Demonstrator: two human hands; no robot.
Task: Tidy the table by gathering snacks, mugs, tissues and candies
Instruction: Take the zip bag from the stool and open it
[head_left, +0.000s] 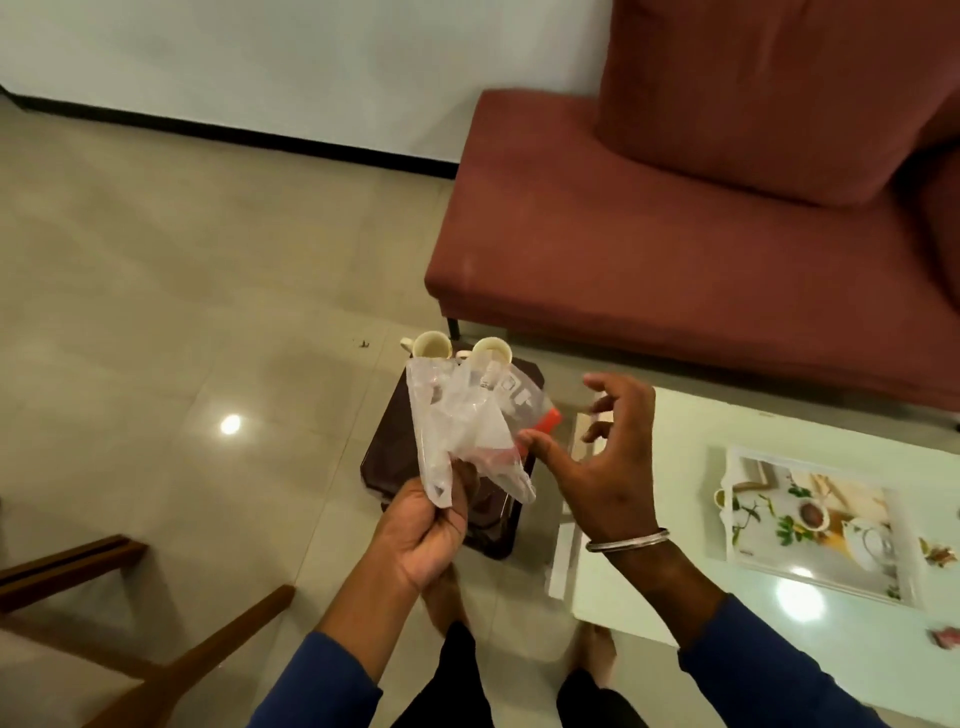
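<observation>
Head view, catalogue of what we hold and what waits.

Item one: our left hand (428, 525), fingers curled tight round the lower corner of a clear plastic bag (460, 431), which stands up crumpled above the fist. Something red shows through its lower right side (contents not identifiable).

Item two: our right hand (597, 462), fingers spread and loosely bent, holding nothing; the thumb tip sits just beside the bag's right edge, and we cannot tell whether it touches. A metal bangle (626, 540) rings the wrist.

Item three: two cream mugs (431, 345), side by side at the far end of a dark tray (387, 457) that lies below the bag, beside the white surface (675, 467). We judge the mugs gathered.

Item four: on the surface, a picture tray (815, 519) printed with a teapot and leaves, a small brown scrap (937, 553) to its right, and a red wrapper (945, 636) near the edge. These two bits look like what is left to collect.

Progress, by our judgement: past the middle, with the bag in hand and loose pieces outstanding. No tissues in sight.

Writing: small marks on the bag and on the picture tray's lower left corner, neither legible.
</observation>
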